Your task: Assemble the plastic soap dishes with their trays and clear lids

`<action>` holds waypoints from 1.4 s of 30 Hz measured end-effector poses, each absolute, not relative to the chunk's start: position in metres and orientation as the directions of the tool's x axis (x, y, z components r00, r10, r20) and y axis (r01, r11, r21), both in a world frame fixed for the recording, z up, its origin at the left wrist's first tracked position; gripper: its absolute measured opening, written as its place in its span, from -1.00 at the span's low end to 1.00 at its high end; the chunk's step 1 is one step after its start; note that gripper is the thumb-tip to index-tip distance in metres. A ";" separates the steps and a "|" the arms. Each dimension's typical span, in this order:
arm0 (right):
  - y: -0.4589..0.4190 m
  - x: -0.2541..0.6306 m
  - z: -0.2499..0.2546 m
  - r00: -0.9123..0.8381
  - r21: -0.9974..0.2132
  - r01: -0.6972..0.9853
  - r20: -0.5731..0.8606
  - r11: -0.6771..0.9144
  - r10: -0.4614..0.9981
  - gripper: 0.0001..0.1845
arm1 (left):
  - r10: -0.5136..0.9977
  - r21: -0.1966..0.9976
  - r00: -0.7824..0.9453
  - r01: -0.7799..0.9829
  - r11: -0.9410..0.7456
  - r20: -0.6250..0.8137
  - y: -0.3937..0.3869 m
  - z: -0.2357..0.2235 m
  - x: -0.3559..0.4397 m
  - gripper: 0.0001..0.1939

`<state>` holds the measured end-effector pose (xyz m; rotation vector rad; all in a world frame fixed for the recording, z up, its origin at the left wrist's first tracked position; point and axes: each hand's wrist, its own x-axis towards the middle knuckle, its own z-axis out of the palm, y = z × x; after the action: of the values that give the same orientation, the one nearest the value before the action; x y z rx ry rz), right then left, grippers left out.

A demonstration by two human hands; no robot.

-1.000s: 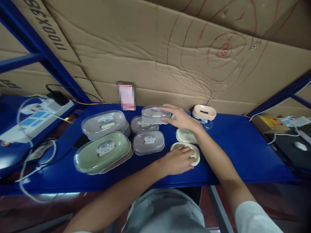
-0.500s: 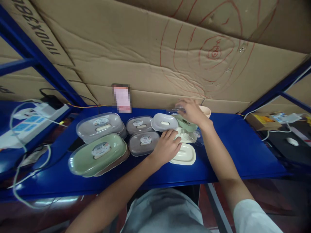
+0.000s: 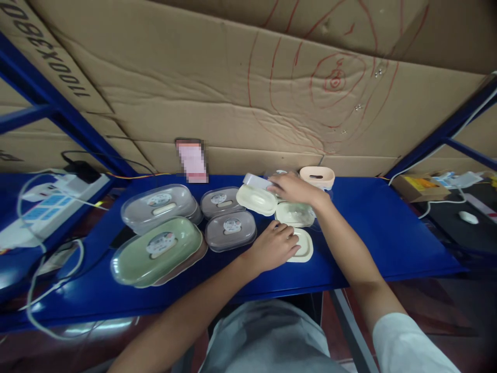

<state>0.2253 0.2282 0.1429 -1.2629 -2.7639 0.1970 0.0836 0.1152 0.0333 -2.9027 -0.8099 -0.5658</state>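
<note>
My right hand [image 3: 293, 187] has its fingers closed around the right end of a pale grey oval box [image 3: 254, 181]. The box is tilted, and a cream oval face [image 3: 257, 201] shows below its grey side. Just under that hand sits a cream tray with clear plastic on it [image 3: 295, 214]. Nearer to me, my left hand [image 3: 275, 243] bends its fingers over the left part of a small cream tray [image 3: 306, 245], thumb on the near side. Two grey lidded boxes [image 3: 220, 202] [image 3: 231, 231] lie left of my hands.
Large clear-covered grey [image 3: 159, 203] and green [image 3: 157, 253] containers are stacked at the left of the blue table [image 3: 368, 223]. A peach box [image 3: 317, 177] stands behind my right wrist. A phone [image 3: 192, 160] leans on the cardboard, and a power strip [image 3: 50, 207] with cables lies far left.
My right hand moved left from the green box to the pale grey box, which is now tilted. The green box is out of sight. My left hand shifted right onto the small cream tray.
</note>
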 end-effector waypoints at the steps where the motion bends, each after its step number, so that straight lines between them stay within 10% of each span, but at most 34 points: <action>1: 0.229 0.230 0.147 -0.632 -0.158 0.757 0.070 0.634 0.772 -0.65 | 0.485 0.028 0.794 0.512 -0.859 0.366 0.115 0.034 0.084 -0.75; 8: 0.232 0.234 0.144 -0.456 -0.042 0.864 0.358 0.502 0.815 -0.52 | 0.460 0.055 0.809 0.475 -0.878 0.366 0.113 0.034 0.086 -0.76; 15: 0.224 0.184 0.104 -0.775 -0.138 0.598 0.151 0.789 0.614 -0.53 | 0.376 0.165 0.852 0.338 -0.926 0.365 0.104 0.026 0.091 -0.36; 20: 0.226 0.173 0.094 -0.646 -0.056 0.716 0.322 0.695 0.692 -0.54 | 0.385 0.146 0.864 0.356 -0.923 0.326 0.104 0.022 0.093 -0.51; 34: 0.236 0.160 0.079 -0.794 -0.081 0.570 0.201 0.817 0.574 -0.40 | 0.395 0.133 0.865 0.372 -0.918 0.308 0.107 0.023 0.091 -0.63; 42: 0.239 0.176 0.096 -0.747 -0.348 0.580 0.133 0.736 0.651 -0.54 | 0.383 0.115 0.866 0.366 -0.923 0.322 0.106 0.020 0.092 -0.65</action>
<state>0.1761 0.2393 0.0965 -0.9723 -2.6931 0.4185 0.0922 0.1061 0.0203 -3.0824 -0.6194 -0.5475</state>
